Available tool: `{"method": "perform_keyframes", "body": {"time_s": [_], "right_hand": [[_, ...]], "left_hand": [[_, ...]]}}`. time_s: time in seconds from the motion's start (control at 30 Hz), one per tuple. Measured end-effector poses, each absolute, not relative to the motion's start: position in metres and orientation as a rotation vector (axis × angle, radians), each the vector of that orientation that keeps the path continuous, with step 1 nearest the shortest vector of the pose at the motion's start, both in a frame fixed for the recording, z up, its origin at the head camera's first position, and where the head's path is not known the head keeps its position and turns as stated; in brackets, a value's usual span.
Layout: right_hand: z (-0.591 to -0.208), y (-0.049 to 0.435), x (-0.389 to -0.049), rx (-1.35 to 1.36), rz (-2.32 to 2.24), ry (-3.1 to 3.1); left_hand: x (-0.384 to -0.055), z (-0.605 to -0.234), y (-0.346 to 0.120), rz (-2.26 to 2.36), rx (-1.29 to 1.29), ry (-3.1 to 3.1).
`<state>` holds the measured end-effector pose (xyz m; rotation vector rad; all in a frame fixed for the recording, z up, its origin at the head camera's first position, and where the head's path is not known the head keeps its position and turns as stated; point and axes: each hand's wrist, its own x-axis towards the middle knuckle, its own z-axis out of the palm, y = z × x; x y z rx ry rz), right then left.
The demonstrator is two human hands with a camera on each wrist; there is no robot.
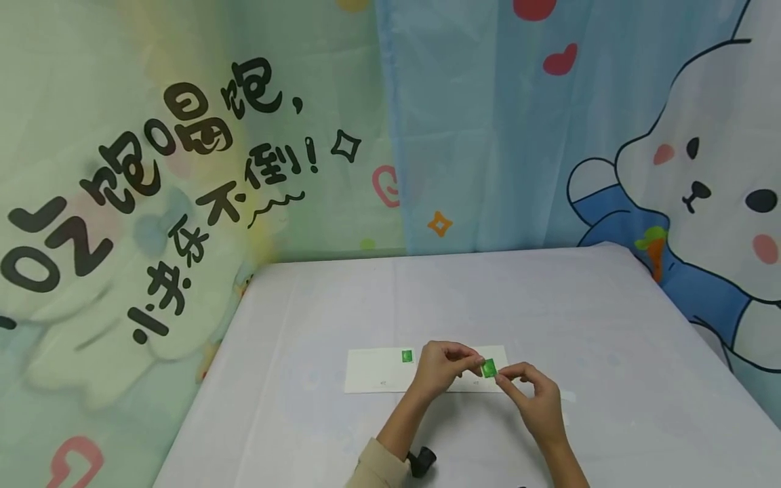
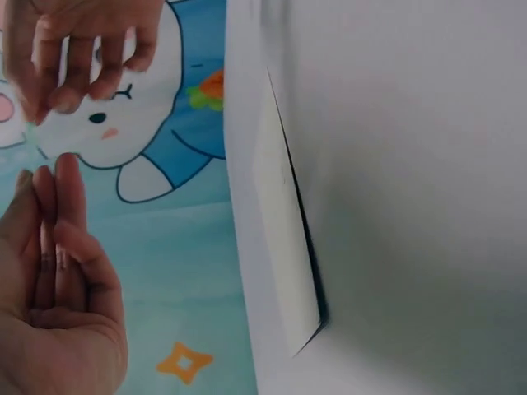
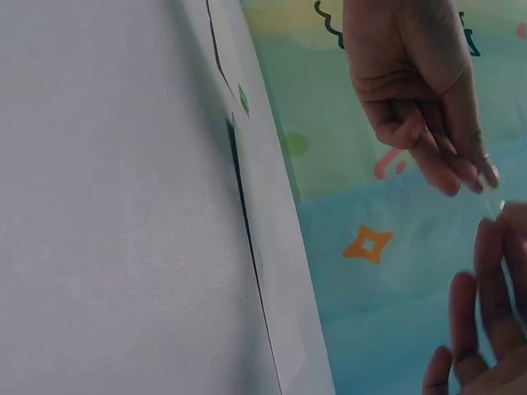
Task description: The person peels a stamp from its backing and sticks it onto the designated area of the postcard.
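A small green square stamp [image 1: 489,368] is held up between both hands, over the right-hand white envelope [image 1: 493,354]. My left hand [image 1: 442,368] pinches its left edge between thumb and index finger. From the other side, the thumb and index finger of my right hand [image 1: 538,400] pinch its right edge. In the left wrist view the stamp is edge-on, a pale sliver between the fingertips of the left hand [image 2: 70,280] and right hand [image 2: 82,58]. Another green stamp [image 1: 407,356] lies at the upper right corner of the left-hand white envelope [image 1: 372,369].
Both envelopes lie side by side on a white-covered table [image 1: 317,434]. A black device [image 1: 421,462] sits at the left wrist, by a beige sleeve [image 1: 379,466]. A pale strip [image 1: 568,396] lies right of the right hand. Printed curtains [image 1: 451,135] hang behind the table.
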<state>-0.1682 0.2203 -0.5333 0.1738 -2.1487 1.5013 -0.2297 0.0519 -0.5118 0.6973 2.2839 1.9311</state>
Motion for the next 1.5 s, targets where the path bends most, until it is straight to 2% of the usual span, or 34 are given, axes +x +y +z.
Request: {"method": "perform_keyframes", "body": {"time_s": [0.17,0.43,0.57,0.93,1.5], "right_hand": [[-0.573,0.236,-0.195,0.000,1.520,-2.151],[-0.535,0.225,-0.200,-0.417,1.451,-2.221],[-0.538,0.225,-0.206,-0.539,1.378,-2.327],[-0.567,0.223,-0.217,-0.612,1.112,-2.427],[-0.568,0.221,-0.221,-0.639,0.970,-2.467]], "left_hand": [[-0.249,-0.514,0.065,1.827,0.736,2.358],[-0.279,-0.532,0.091,1.562,0.749,2.757],[-0.285,-0.540,0.098,1.418,0.683,2.909],[-0.291,-0.554,0.110,1.060,0.484,2.993],[-0.297,-0.554,0.118,0.889,0.422,3.026]]}}
